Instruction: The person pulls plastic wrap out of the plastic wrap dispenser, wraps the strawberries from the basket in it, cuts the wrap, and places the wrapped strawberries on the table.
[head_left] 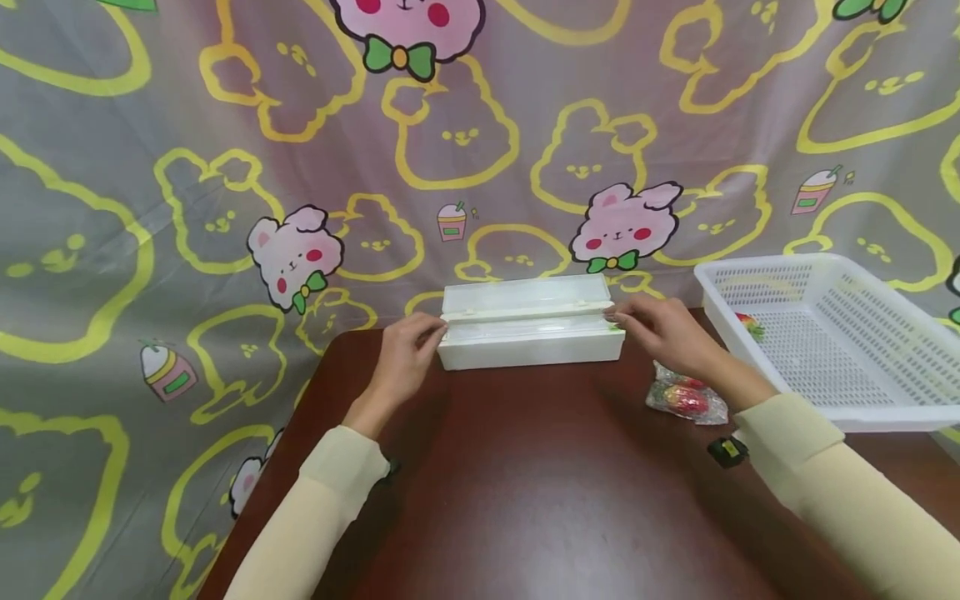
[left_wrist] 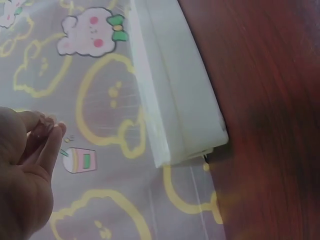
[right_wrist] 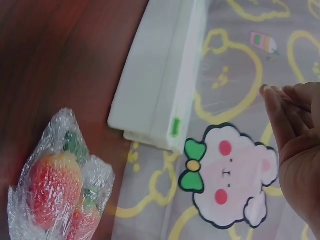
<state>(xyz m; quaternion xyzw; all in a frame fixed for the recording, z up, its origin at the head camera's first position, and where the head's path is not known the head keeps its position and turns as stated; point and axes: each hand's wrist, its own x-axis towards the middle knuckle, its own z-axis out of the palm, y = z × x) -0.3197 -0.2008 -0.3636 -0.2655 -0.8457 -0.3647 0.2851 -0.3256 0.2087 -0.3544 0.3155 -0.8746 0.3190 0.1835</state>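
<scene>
A white cling film dispenser box, its lid raised, stands at the table's far edge. My left hand is at the box's left end and pinches a corner of clear cling film, thumb against fingertips. At the right end my right hand pinches the film's other side. Both wrist views show the left hand and right hand with fingertips together, a faint sheen of film between hand and box. Film-wrapped red fruits with green leaves lie below the right hand.
A white plastic basket stands on the right with a red, green-leaved fruit inside. The brown table ends at a patterned curtain just behind the box. A small black object is by the right cuff.
</scene>
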